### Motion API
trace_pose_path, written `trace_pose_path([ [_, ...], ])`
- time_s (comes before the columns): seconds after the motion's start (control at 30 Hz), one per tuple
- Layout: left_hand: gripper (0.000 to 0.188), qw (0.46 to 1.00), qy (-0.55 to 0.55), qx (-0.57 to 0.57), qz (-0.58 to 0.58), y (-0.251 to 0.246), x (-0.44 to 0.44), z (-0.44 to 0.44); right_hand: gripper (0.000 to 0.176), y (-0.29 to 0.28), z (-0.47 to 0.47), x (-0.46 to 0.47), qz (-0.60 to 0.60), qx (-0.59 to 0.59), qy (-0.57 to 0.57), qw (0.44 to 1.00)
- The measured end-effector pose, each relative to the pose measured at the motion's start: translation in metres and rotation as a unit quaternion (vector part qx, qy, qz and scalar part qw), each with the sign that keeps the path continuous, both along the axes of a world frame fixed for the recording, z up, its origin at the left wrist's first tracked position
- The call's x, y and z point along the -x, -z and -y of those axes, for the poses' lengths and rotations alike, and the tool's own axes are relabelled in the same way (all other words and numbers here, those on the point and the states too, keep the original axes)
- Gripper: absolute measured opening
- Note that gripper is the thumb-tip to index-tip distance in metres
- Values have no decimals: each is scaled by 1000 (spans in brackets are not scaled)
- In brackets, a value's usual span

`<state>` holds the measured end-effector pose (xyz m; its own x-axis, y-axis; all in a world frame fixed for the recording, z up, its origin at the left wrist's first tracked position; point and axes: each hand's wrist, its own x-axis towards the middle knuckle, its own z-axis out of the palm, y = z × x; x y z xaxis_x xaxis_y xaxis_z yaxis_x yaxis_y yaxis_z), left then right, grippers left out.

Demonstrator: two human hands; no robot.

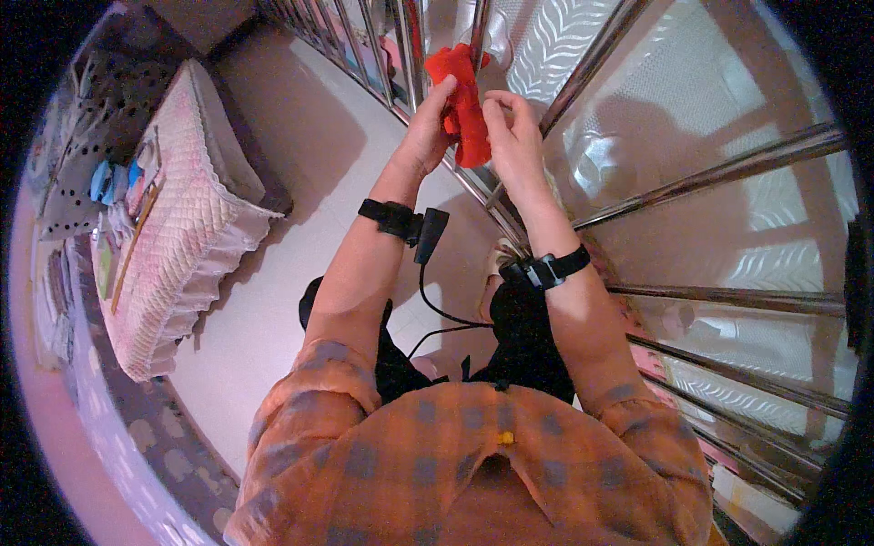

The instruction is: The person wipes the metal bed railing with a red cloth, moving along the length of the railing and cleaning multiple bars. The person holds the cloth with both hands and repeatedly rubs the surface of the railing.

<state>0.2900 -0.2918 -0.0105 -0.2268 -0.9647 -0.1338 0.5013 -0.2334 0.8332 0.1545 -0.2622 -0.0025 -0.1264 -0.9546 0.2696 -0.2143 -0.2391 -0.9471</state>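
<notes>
A bright red cloth [471, 130] is bunched against an upright metal bar [481, 27] of a railing. Red shows on both sides of that bar, so the cloth appears to pass behind it. My left hand [431, 126] grips the cloth from the left, with the thumb on top and the other fingers mostly hidden. Close by the cloth's right edge is my right hand [515, 133], its fingers curled and the thumb near the index finger. Whether it pinches any cloth cannot be made out. Black straps with a cable sit on both wrists.
Shiny metal railing bars [710, 177] fan out on the right, before a glossy patterned sheet [614, 109]. A lower rail [478, 188] runs below my hands. At left, a pink quilted cover [198, 205] carries small items and a wooden stick [136, 246]. Pale floor [328, 136] lies between.
</notes>
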Motion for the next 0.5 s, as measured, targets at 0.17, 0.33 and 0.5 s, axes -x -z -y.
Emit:
trace_pose_path([
  [0.17,61,999,4,1,-41,-12,-8,-4,24,-8,5,-18,1,25,0,1000],
  [0.33,50,995,-18,-6,-94,8,-4,5,34,8,8,-24,-31,6,2,999],
  [0.5,46,998,-52,32,1,21,-6,12,43,28,35,-20,-85,10,70,994],
])
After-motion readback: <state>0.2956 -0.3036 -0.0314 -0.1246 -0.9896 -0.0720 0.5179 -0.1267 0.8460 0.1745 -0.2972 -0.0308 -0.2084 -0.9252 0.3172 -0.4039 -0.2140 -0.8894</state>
